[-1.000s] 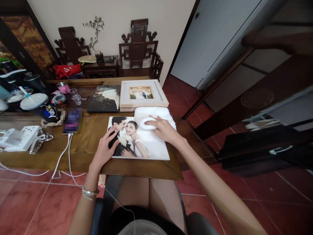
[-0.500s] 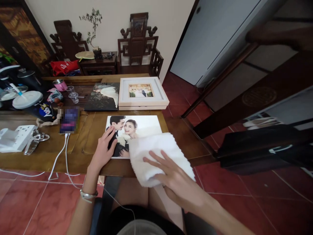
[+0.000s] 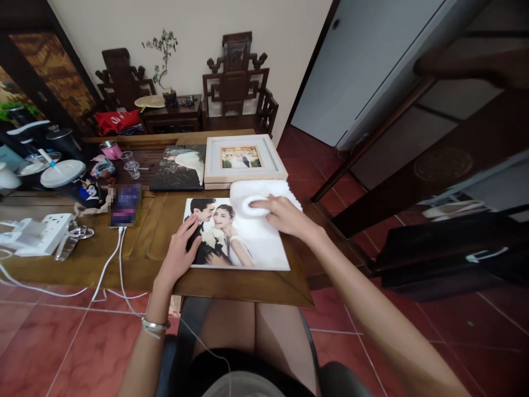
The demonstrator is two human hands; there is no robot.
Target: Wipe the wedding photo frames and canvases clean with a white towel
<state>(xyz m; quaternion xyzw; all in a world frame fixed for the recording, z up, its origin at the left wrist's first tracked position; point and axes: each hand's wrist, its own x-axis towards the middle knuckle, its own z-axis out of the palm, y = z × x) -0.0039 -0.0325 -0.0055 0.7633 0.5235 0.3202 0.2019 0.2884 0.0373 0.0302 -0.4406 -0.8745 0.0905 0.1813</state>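
A room with red floor tiles (image 3: 99,353) holds a wooden table (image 3: 256,284); clock directions run from the print on it. Between 10 and 11, a red bag (image 3: 118,121) bears white lettering, too small to read. Near 10, a dark cup (image 3: 91,190) shows a crowned cartoon figure.

The print (image 3: 237,242) lies flat near the table's front edge: glossy, pale at right, with two people leaning together, one in a dark suit, one in white, and white flowers. Its long axis runs 9 to 3; the heads point toward 12.

The left hand (image 3: 177,251) rests on its 9 o'clock side, fingers spread. At 1, a white towel (image 3: 270,189) covers its corner; the right hand (image 3: 285,215) presses there, fingers bunched, though I cannot tell whether they grip the cloth. A pale frame (image 3: 211,159) sits at 12.
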